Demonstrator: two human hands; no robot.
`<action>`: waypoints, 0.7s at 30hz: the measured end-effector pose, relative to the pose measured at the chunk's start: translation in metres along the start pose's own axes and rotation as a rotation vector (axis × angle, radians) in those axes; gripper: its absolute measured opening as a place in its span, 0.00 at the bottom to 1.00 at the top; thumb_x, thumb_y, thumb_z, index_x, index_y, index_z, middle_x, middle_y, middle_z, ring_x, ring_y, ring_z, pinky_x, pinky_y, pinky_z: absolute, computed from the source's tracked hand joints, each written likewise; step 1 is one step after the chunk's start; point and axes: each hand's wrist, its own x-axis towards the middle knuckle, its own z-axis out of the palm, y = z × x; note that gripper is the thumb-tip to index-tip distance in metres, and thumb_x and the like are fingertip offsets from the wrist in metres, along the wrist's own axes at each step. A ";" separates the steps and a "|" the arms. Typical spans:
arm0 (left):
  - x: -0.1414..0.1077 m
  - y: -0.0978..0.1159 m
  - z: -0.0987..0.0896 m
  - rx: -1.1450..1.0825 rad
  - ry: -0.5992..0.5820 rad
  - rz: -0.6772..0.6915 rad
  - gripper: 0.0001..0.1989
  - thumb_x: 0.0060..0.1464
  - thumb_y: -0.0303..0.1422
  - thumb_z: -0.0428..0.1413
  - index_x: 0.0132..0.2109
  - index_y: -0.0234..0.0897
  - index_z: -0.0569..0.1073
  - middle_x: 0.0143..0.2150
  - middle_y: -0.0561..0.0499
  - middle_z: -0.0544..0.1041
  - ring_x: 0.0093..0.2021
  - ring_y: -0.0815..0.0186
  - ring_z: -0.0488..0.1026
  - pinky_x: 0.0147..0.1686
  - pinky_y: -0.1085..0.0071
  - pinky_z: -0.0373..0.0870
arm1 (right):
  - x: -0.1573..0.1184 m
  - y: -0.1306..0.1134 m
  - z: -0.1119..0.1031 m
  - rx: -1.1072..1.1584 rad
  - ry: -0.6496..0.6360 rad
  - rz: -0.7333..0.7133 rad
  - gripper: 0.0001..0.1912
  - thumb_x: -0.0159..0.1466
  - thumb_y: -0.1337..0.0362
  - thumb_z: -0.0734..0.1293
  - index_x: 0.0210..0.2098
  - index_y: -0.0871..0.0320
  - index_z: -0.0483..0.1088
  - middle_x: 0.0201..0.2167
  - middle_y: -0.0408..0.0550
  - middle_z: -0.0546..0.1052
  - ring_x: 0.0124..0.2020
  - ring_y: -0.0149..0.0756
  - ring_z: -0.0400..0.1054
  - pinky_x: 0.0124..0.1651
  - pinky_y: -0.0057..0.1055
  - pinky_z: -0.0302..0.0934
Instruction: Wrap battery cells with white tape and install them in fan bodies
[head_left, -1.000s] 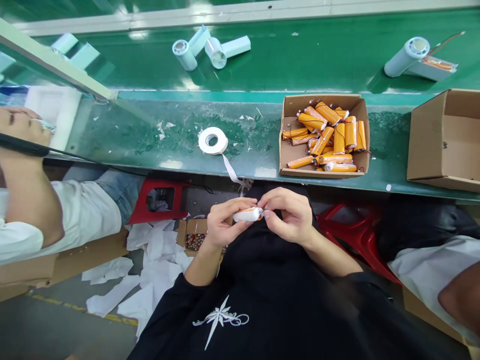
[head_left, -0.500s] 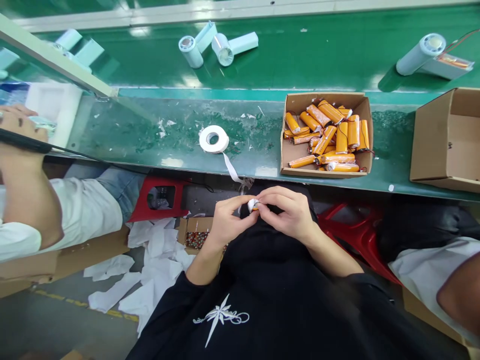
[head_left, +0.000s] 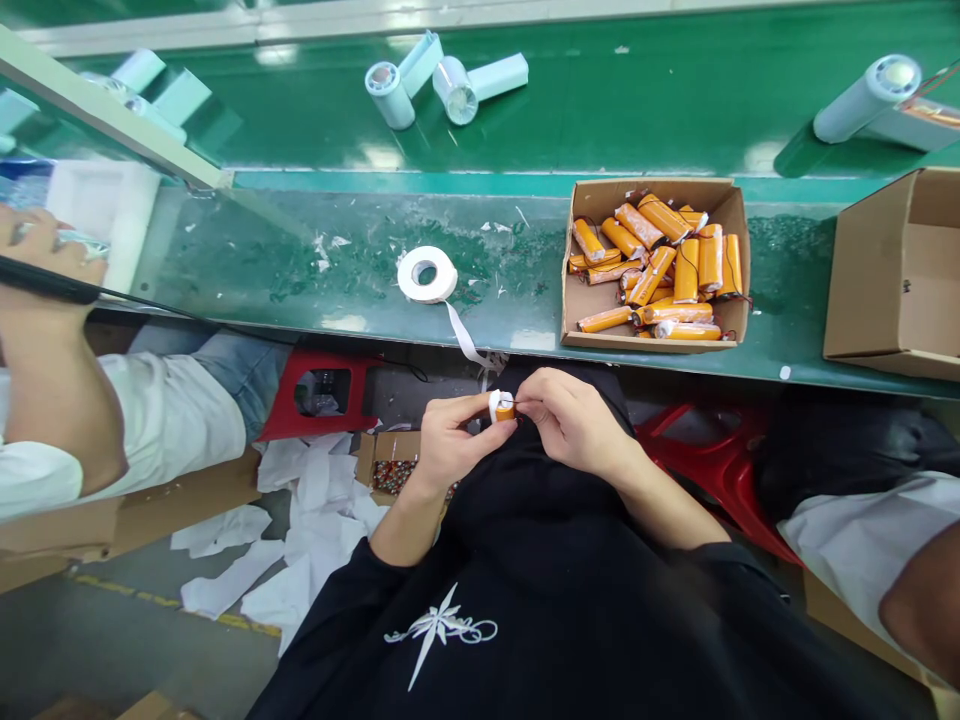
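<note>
Between thumb and fingers, my left hand point(head_left: 459, 440) pinches an orange battery pack point(head_left: 506, 411) that has white tape at its end. Fine dark wires come off the pack toward my right hand point(head_left: 574, 420), whose thumb and fingertips are closed on them. Both hands are in front of my lap, just below the bench edge. Above them on the bench lies a roll of white tape point(head_left: 427, 275), its loose strip hanging over the edge. To its right, a cardboard box point(head_left: 581, 310) holds several similar orange packs with thin wires.
Another cardboard box point(head_left: 862, 290) stands on the right of the bench point(head_left: 337, 220). Pale blue cylindrical devices point(head_left: 390, 95) lie on the green belt behind. Co-workers sit on both sides, near red stools point(head_left: 311, 395). White paper scraps point(head_left: 322, 510) litter the floor.
The battery pack has turned so more of its orange side shows. My right hand has drawn slightly away from it, with the wires stretched between.
</note>
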 end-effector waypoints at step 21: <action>-0.001 -0.009 0.004 -0.574 0.208 -0.311 0.19 0.46 0.45 0.75 0.39 0.35 0.85 0.30 0.47 0.84 0.26 0.64 0.80 0.28 0.71 0.79 | -0.010 -0.001 -0.003 0.508 -0.125 0.369 0.16 0.73 0.61 0.69 0.58 0.54 0.67 0.39 0.44 0.78 0.37 0.30 0.73 0.41 0.28 0.70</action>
